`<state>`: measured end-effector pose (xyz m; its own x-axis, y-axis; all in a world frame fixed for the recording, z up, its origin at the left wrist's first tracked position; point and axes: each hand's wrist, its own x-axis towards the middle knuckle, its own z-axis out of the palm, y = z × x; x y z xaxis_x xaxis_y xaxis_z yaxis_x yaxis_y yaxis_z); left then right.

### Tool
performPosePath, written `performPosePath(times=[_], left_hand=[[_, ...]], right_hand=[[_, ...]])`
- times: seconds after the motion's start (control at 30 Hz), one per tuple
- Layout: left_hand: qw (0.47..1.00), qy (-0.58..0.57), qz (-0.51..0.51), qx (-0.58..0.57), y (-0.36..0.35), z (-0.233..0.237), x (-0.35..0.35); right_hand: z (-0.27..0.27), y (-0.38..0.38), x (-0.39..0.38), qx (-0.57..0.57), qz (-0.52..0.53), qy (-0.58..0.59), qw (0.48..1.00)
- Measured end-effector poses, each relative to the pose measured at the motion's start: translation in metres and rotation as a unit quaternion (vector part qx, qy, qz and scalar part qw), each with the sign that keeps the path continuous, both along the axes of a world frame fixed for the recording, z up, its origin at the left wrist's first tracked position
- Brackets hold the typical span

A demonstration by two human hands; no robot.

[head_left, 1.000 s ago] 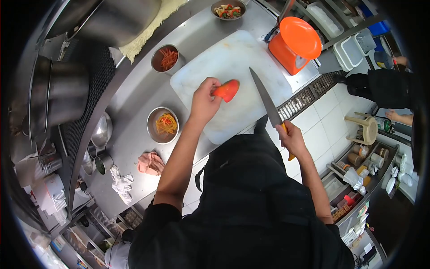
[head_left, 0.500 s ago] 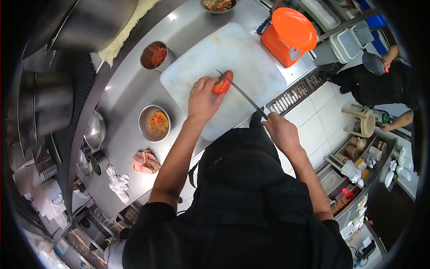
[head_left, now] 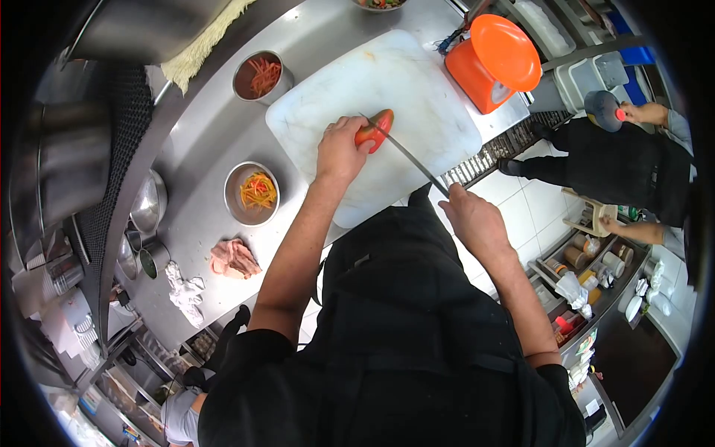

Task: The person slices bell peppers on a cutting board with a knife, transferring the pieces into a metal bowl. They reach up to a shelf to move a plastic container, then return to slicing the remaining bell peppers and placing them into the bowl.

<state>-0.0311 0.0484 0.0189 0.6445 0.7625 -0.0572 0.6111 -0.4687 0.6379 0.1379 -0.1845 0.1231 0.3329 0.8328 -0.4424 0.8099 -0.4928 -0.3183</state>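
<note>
My left hand (head_left: 343,151) is closed around the near end of a red bell pepper (head_left: 382,124) with a greenish patch, on the white cutting board (head_left: 439,134). In my right hand (head_left: 474,218) is the handle of a long knife (head_left: 410,156). Its blade slants up and left across the pepper, with the tip just beyond it. A metal pot (head_left: 281,83) with orange vegetable strips stands at the board's left corner. Nearer me, a steel bowl (head_left: 231,195) holds yellow and red strips. A crumpled pink cloth (head_left: 234,258) lies below that bowl.
An orange kitchen scale (head_left: 491,67) stands right of the board. Another bowl (head_left: 380,4) of vegetables is at the top edge. A white cloth (head_left: 183,292) lies on the steel counter (head_left: 201,149). At right, a person (head_left: 622,153) holds a dark container; another person (head_left: 182,417) is at lower left.
The knife blade now lies across the middle of the pepper, which has turned slightly. The person at right has stepped closer, and another person has come into view at lower left.
</note>
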Motion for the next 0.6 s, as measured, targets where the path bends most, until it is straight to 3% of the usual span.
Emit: performPosePath(times=[0.47,0.6], left_hand=[[1.0,-0.021,0.01,-0.004,0.0,-0.007,-0.002],[1.0,-0.025,0.007,-0.01,0.001,-0.007,-0.002]], right_hand=[[0.009,0.004,-0.002,-0.024,0.011,-0.009,1.0],[-0.011,0.009,-0.006,-0.014,0.012,0.0,1.0]])
